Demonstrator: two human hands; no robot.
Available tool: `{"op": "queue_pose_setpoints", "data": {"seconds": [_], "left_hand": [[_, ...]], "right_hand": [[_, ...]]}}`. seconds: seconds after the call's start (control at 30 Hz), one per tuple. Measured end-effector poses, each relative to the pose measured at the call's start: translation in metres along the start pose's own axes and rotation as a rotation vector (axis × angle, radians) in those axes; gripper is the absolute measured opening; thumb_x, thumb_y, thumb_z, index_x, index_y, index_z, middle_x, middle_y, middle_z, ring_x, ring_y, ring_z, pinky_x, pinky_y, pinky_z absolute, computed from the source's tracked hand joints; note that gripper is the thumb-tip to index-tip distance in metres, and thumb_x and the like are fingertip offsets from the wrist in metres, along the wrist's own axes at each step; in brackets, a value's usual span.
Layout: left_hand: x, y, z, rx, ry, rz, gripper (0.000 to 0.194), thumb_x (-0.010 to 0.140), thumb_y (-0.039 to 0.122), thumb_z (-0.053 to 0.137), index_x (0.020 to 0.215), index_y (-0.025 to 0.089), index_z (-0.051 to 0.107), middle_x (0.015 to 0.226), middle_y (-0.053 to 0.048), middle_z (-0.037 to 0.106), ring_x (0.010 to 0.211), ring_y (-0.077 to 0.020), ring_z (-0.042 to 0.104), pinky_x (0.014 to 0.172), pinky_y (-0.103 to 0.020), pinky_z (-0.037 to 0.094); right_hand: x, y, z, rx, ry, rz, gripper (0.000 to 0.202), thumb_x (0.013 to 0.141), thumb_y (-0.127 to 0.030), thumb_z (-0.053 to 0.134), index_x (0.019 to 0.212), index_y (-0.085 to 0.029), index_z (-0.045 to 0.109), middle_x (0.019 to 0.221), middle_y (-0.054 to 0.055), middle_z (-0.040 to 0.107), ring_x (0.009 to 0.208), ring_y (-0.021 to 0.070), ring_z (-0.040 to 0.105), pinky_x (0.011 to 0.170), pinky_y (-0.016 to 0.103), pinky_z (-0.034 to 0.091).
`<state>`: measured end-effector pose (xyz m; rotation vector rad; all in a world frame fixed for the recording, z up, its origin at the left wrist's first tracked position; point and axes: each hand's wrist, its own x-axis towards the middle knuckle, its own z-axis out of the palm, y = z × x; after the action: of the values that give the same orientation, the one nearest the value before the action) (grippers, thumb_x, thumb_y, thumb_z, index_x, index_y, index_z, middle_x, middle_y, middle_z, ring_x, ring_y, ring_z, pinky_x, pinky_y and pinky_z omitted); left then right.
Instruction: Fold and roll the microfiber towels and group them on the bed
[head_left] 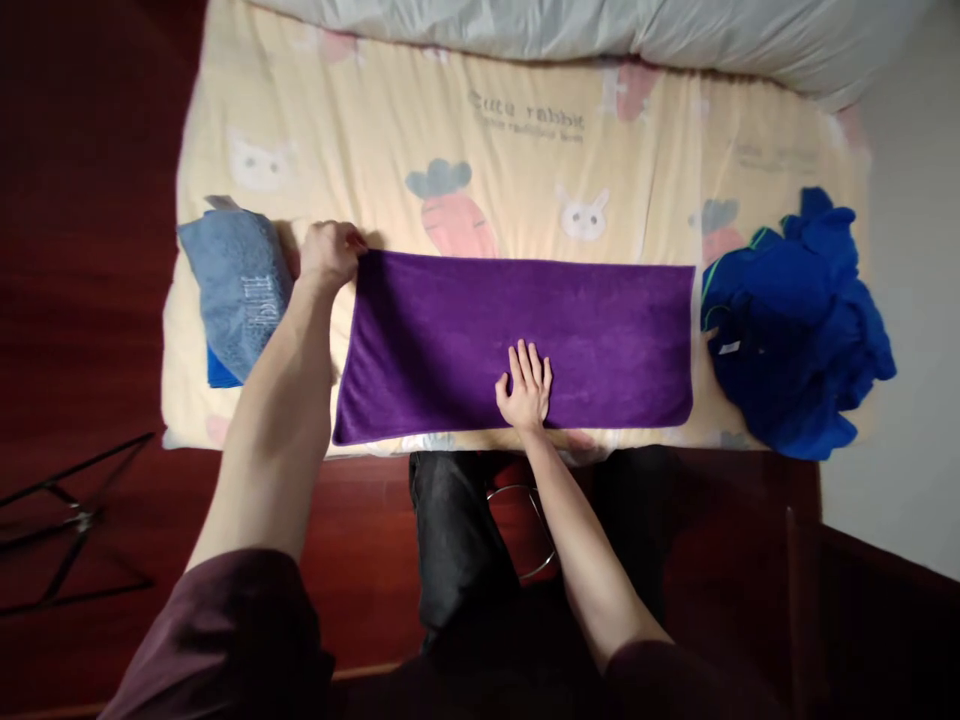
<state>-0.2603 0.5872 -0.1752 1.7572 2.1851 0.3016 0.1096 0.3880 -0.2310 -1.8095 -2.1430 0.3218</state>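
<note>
Towel (244, 275) lies folded near the surface (375, 130)'s left edge; the left hand (330, 252) pinches the far left corner of the purple cloth (607, 320), spread along the near edge; the right hand (527, 400) rests on it, fingers (525, 362) slightly spread; a blue bundle (802, 320) sits toward the right edge.

Your curled left hand (328, 255) partly obscures its own fingertips at a corner of the purple cloth (607, 330), while your flat right hand (527, 395) covers a patch near the lower edge. A grey-blue towel (236, 272) hides all but a margin of the blue fabric (223, 372) beneath it; the frame crops the black stand (84, 520) and pale bedding (525, 25), and the white tag (729, 348) is too small to read.
</note>
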Motion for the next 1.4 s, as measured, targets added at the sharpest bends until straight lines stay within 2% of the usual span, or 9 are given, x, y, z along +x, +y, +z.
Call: {"op": "queue_pose_setpoints", "data": {"seconds": [0.13,0.27,0.4,0.5,0.6,0.77,1.17,1.27,1.4], "left_hand": [[-0.042,0.027,0.018,-0.030,0.123,0.033,0.043,0.105,0.029,0.047,0.136,0.003,0.061,0.156,-0.015,0.056,0.138,-0.0234,0.048,0.126,-0.048,0.038],[-0.082,0.037,0.041,-0.009,0.024,0.234,0.060,0.108,0.039,0.043,0.160,0.010,0.040,0.178,-0.010,0.026,0.164,-0.0250,0.018,0.137,-0.056,0.013],[-0.091,0.039,0.053,-0.002,-0.014,0.083,0.065,0.109,0.033,0.037,0.167,0.005,0.027,0.182,-0.015,0.011,0.169,-0.0291,0.004,0.136,-0.061,-0.002],[-0.118,0.061,0.059,-0.013,0.020,0.062,0.068,0.108,0.035,0.039,0.168,0.006,0.028,0.182,-0.017,0.006,0.169,-0.0340,-0.002,0.134,-0.063,-0.007],[-0.177,0.090,0.071,-0.043,-0.018,0.134,0.070,0.106,0.046,0.041,0.169,0.016,0.034,0.183,-0.013,0.009,0.170,-0.0331,-0.003,0.136,-0.062,-0.004],[-0.257,0.110,0.088,-0.110,-0.053,-0.002,0.075,0.100,0.045,0.045,0.170,0.024,0.032,0.182,-0.007,0.019,0.170,-0.0321,0.002,0.137,-0.062,-0.001],[-0.257,0.114,0.093,-0.003,0.112,-0.010,0.070,0.094,0.036,0.041,0.160,0.013,0.049,0.175,-0.009,0.037,0.165,-0.0268,0.027,0.137,-0.058,0.012],[-0.257,0.115,0.095,0.015,0.124,-0.031,0.070,0.094,0.033,0.042,0.160,0.012,0.049,0.174,-0.008,0.039,0.164,-0.0261,0.029,0.137,-0.058,0.013],[-0.255,0.111,0.100,0.039,0.131,-0.023,0.068,0.095,0.029,0.043,0.160,0.012,0.047,0.175,-0.007,0.038,0.164,-0.0254,0.028,0.137,-0.057,0.012]], "right_hand": [[0.001,-0.002,-0.002,-0.014,-0.064,0.022,0.062,0.100,-0.025,0.045,0.162,-0.019,0.051,0.172,0.009,0.043,0.166,0.0257,0.030,0.138,0.057,0.019],[0.001,-0.004,-0.002,0.000,-0.095,0.020,0.064,0.101,-0.025,0.044,0.165,-0.019,0.046,0.174,0.007,0.039,0.167,0.0246,0.025,0.139,0.057,0.013],[0.001,-0.003,-0.001,-0.004,-0.129,0.005,0.068,0.102,-0.027,0.045,0.169,-0.019,0.038,0.178,0.007,0.032,0.169,0.0254,0.017,0.139,0.058,0.008],[0.002,-0.004,-0.002,0.003,-0.147,0.005,0.068,0.102,-0.028,0.045,0.169,-0.019,0.037,0.178,0.008,0.030,0.169,0.0262,0.016,0.139,0.058,0.007],[0.003,-0.005,-0.005,0.005,-0.183,0.016,0.067,0.103,-0.028,0.045,0.169,-0.018,0.037,0.178,0.008,0.029,0.169,0.0265,0.015,0.139,0.058,0.007],[0.003,-0.008,-0.013,0.068,-0.168,-0.009,0.065,0.106,-0.028,0.044,0.169,-0.016,0.035,0.178,0.008,0.031,0.170,0.0242,0.014,0.139,0.057,0.002],[0.006,-0.019,-0.075,0.066,-0.392,-0.046,0.040,0.117,-0.018,0.034,0.151,0.000,0.047,0.172,0.003,0.042,0.168,0.0195,0.010,0.138,0.056,0.003],[0.004,0.001,-0.075,0.047,-0.370,-0.085,0.046,0.118,-0.028,0.040,0.154,0.000,0.044,0.179,0.007,0.027,0.168,0.0202,0.015,0.138,0.051,0.003],[-0.003,0.059,-0.077,-0.005,-0.294,-0.036,0.046,0.118,-0.024,0.037,0.156,0.000,0.043,0.179,0.010,0.024,0.169,0.0181,0.012,0.137,0.051,0.002]]}}
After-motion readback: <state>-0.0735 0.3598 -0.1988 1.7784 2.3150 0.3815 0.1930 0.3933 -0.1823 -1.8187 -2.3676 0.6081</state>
